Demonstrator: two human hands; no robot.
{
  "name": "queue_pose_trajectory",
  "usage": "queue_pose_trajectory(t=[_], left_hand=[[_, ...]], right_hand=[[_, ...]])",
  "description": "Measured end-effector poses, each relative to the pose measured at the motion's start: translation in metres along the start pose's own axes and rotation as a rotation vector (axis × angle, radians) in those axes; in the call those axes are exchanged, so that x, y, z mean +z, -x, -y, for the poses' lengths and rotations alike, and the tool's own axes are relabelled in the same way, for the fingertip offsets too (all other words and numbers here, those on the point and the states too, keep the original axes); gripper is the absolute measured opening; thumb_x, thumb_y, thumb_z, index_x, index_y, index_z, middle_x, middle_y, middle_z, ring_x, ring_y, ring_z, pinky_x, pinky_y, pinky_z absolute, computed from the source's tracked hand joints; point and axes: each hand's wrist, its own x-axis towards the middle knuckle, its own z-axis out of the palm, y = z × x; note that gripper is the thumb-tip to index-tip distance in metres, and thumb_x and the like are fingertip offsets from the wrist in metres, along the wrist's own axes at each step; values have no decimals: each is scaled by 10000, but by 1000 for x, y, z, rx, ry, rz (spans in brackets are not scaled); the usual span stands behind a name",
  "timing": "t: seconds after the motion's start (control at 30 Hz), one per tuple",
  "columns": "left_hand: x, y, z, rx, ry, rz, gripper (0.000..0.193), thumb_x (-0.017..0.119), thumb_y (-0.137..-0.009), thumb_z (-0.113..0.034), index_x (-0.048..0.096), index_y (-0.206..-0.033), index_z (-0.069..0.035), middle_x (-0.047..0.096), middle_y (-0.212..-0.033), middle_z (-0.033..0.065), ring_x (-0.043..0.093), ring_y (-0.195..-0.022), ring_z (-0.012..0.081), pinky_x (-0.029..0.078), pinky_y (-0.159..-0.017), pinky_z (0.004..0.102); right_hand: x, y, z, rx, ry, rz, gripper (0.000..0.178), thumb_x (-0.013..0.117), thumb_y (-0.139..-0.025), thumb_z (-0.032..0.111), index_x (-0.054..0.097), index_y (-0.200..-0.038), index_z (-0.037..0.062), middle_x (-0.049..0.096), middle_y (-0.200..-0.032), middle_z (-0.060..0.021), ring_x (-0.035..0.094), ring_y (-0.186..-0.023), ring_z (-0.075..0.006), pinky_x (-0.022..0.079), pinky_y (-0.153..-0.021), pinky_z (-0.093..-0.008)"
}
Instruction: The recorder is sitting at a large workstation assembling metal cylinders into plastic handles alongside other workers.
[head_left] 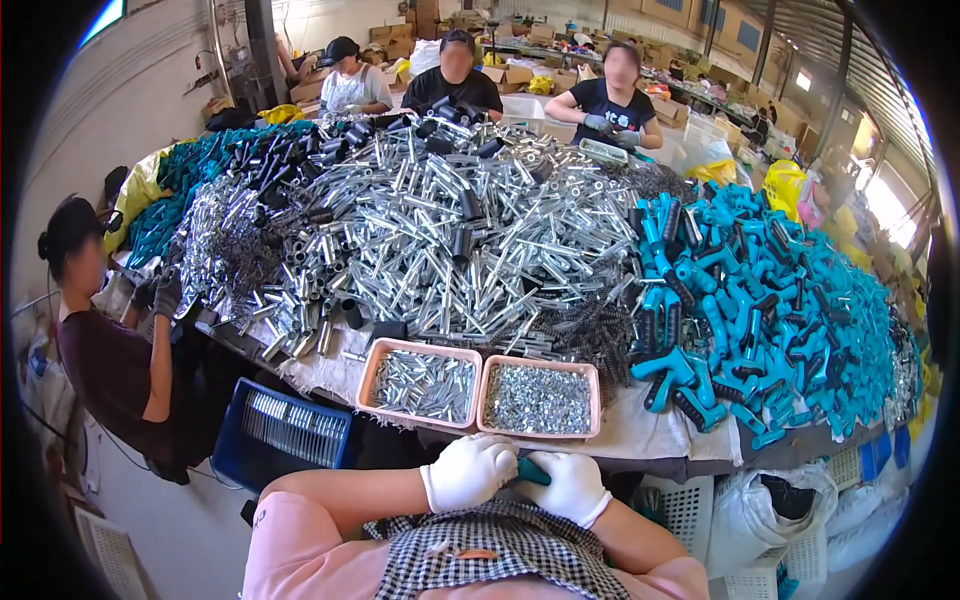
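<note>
Both white-gloved hands, left hand (468,471) and right hand (571,486), close together around a teal plastic handle (532,472) below two pink rectangular trays (478,395); brown cardboard boxes (512,74) stand far behind.

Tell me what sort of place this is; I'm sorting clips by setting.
Most likely a workshop for assembling parts by hand. A long table is heaped with metal tubes and teal handles, two pink trays hold small parts, and gloved workers sit around it. Both hands hold a teal part.
</note>
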Motion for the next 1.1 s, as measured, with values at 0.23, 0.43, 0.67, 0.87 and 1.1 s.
queue_pose_trajectory(t=[0.23, 0.43, 0.67, 0.87, 1.1], left_hand=[[5, 14, -11, 111, -54, 67, 141, 617, -807, -207, 551, -787, -83, 596, -770, 93, 640, -715, 284, 530, -622, 415], [-20, 20, -11, -164, 315, 65, 182, 653, -883, -181, 683, -1035, -86, 664, -825, 153, 656, -730, 356, 547, -664, 414], [-54, 7, 7, -288, 445, -151, 164, 695, -885, -179, 652, -888, -20, 693, -1065, 156, 678, -954, 315, 534, -824, 378], [-31, 3, 2, -49, 346, -182, 225, 781, -740, -36, 596, -868, -45, 686, -1061, 149, 664, -1020, 337, 542, -846, 414], [-16, 9, -5, -7, 265, -214, 130, 723, -787, -96, 608, -845, -87, 677, -996, 129, 650, -935, 334, 521, -810, 429]], right_hand=[[11, 12, 9, -164, -54, -110, 282, 750, -733, 365, 660, -830, 116, 662, -713, -139, 644, -633, -368, 518, -604, -495], [7, 11, 23, -112, -72, 0, 237, 754, -725, 279, 701, -867, 98, 673, -807, -163, 672, -743, -352, 535, -675, -442], [-16, -12, 13, -84, -118, -69, 251, 774, -722, 257, 709, -910, 103, 685, -789, -144, 669, -688, -346, 529, -608, -424], [-5, -6, 11, -33, -74, -50, 271, 802, -703, 305, 688, -846, 104, 669, -745, -115, 663, -665, -334, 517, -583, -419], [-10, 2, 12, -51, -50, 11, 471, 788, -698, 231, 685, -1122, 53, 701, -956, -186, 695, -854, -341, 556, -762, -400]])
